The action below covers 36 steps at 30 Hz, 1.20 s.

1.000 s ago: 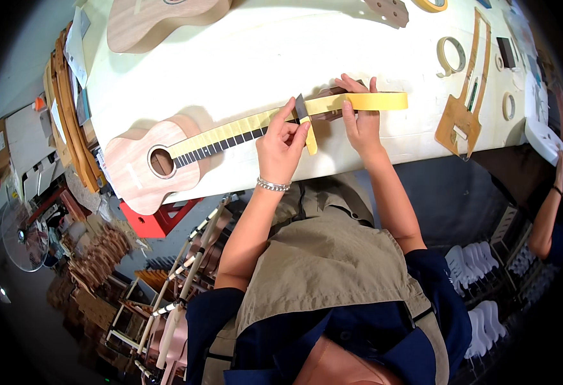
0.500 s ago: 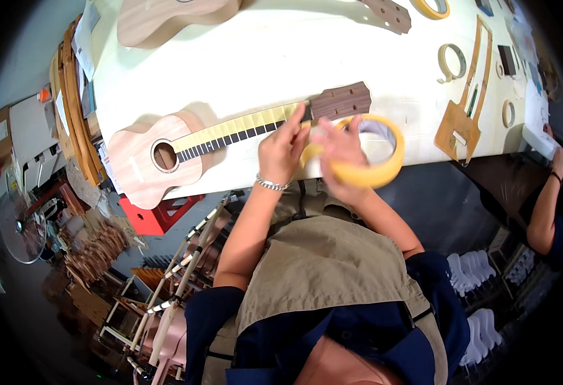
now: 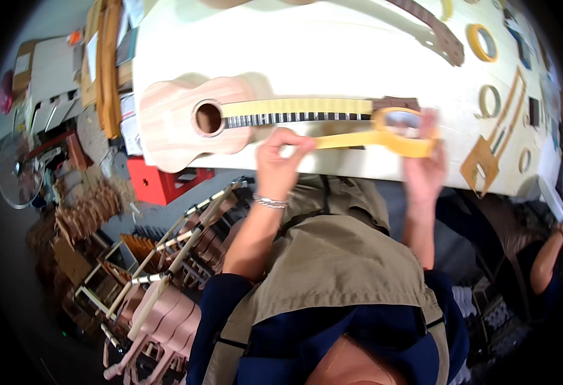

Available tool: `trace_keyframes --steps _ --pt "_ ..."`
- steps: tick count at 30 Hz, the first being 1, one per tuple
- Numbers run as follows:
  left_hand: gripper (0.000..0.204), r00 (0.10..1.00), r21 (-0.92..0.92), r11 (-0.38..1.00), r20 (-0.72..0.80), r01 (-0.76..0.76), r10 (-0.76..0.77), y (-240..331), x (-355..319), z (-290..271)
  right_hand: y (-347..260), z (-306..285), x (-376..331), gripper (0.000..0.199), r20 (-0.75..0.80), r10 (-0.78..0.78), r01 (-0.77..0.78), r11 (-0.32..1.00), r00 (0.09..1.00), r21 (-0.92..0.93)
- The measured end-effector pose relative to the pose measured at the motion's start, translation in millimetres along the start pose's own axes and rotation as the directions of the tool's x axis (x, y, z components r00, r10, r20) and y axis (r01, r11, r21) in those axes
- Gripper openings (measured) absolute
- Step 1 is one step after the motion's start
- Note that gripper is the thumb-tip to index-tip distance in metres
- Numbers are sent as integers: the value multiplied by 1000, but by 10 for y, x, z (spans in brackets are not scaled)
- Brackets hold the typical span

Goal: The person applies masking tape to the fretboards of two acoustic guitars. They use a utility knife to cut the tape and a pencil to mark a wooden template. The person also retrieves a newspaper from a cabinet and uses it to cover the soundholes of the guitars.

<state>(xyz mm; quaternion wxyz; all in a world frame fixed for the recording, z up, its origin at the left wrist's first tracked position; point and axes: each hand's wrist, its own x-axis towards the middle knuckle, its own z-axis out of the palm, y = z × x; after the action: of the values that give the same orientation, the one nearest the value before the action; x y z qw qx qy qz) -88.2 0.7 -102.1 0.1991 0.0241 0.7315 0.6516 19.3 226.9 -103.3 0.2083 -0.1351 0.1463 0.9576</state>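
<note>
A pale wooden ukulele (image 3: 172, 122) lies on the white table, its neck pointing right. Yellow tape strips (image 3: 301, 107) cover the far half of its fretboard; the near half shows dark wood and frets. My left hand (image 3: 280, 156) is closed, pinching the loose end of a strip of yellow masking tape (image 3: 346, 140) between thumb and finger. That strip stretches taut from the yellow tape roll (image 3: 410, 147), which my right hand (image 3: 424, 170) grips at its right side. Roll and hand hang over the near table edge, partly hiding the dark headstock (image 3: 395, 102). My right fingers are blurred.
Another ukulele neck (image 3: 432, 25) reaches in at the far side. Tape rolls (image 3: 482, 43) and a wooden jig (image 3: 479, 163) lie on the right of the table. A red crate (image 3: 155, 181) stands below its left edge. Another person's arm (image 3: 546, 260) shows far right.
My hands have moved apart, the right one going right with the roll. A length of tape now spans between them. The view has shifted, and the ukulele appears more level.
</note>
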Motion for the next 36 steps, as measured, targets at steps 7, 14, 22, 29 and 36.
trace_keyframes --steps 7,14,22,29,36 --pt "14 905 662 718 -141 -216 402 -158 516 -1275 -494 -158 355 59 437 -101 365 -403 894 -840" --pt "16 939 598 776 -109 -201 327 -285 614 -1372 -213 -167 455 92 517 -57 132 -938 854 -321" --pt "15 937 660 725 -88 -199 338 -248 604 -1358 -142 -88 388 92 408 -215 54 -831 888 -554" --pt "15 941 664 721 -79 -197 330 -236 594 -1360 -245 -199 375 80 433 -244 100 -767 868 -634" --pt "32 915 706 670 -77 -230 396 -293 593 -1393 -393 -329 398 42 427 -246 111 -746 870 -656"
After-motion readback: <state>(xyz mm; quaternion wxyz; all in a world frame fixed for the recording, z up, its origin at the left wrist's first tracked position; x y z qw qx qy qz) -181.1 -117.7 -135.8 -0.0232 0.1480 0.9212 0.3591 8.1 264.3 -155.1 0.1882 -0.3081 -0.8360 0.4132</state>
